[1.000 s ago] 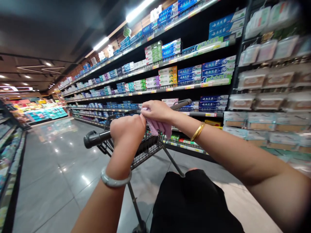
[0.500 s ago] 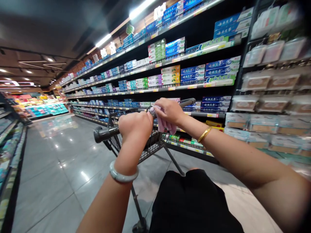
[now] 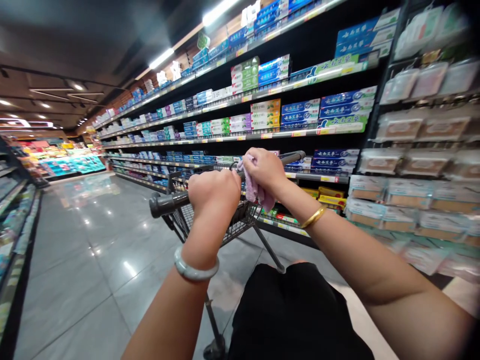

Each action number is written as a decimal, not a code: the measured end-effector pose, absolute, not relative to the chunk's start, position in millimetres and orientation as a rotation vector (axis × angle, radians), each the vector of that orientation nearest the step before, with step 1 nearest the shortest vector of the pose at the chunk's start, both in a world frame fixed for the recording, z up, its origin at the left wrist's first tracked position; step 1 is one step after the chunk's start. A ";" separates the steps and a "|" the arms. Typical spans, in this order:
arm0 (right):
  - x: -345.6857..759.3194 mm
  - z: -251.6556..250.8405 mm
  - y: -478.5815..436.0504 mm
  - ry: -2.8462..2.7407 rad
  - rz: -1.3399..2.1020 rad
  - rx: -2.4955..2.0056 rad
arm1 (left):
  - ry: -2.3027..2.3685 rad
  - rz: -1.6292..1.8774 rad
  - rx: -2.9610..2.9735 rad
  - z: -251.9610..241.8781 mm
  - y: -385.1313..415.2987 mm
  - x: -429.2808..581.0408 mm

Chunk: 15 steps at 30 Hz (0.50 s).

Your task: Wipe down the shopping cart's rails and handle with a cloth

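Purple cloth (image 3: 252, 192), one piece, hangs in folds from the right hand (image 3: 266, 167), which grasps it at the handle (image 3: 172, 203) of one shopping cart (image 3: 183, 220). Nearest is one black garment (image 3: 296, 310) over the person's legs. Of two bracelets, a pale bangle (image 3: 195, 272) circles the left wrist and a gold bracelet (image 3: 314, 218) the right. The left hand (image 3: 214, 195) is clenched round the handle, just beside the cloth; both handle ends show beyond the two hands. One cart wheel (image 3: 214, 347) is visible below, on the tiled floor (image 3: 82, 280). Past the cart, the shelving (image 3: 225, 139) carries many boxes, too small farther along to count; one nearer stack (image 3: 347, 110) has two blue boxes over one green. Two bright strip lights (image 3: 221, 11) run above it. Farthest off is a lit display (image 3: 71, 165).
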State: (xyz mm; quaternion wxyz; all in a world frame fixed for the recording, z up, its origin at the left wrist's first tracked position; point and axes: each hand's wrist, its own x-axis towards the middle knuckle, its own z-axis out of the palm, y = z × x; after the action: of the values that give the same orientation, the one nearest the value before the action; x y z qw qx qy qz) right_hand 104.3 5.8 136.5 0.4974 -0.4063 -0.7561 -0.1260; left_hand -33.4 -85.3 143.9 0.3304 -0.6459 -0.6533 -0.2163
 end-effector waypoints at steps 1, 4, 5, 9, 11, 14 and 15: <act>102.6 136.0 4.4 -1.842 -0.314 -0.947 | -1.703 -0.554 -1.697 144.1 -85.6 -33.3; 101.6 131.3 1.7 -1.911 -0.393 -0.719 | -1.667 -0.516 -1.728 144.0 -86.1 -34.6; 102.8 130.3 2.0 -1.913 -0.409 -0.698 | -1.661 -0.520 -1.727 143.8 -85.9 -35.1; 106.7 131.6 3.0 -1.833 -0.364 -0.944 | -1.698 -0.577 -1.687 143.3 -85.6 -35.5; 106.3 132.4 1.3 -1.850 -0.357 -0.939 | -1.699 -0.563 -1.694 143.3 -86.4 -35.6; 108.8 134.7 2.4 -1.943 -0.377 -0.754 | -1.669 -0.520 -1.719 143.2 -87.0 -36.0; 110.6 137.3 4.6 -1.960 -0.365 -0.744 | -1.666 -0.522 -1.717 143.1 -86.7 -35.9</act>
State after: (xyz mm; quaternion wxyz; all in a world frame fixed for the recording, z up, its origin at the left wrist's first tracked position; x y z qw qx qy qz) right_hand 110.6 4.6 137.3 0.4853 -0.3058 -0.8053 -0.1501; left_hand -35.9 -86.7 143.1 0.3396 -0.6594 -0.6401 -0.2004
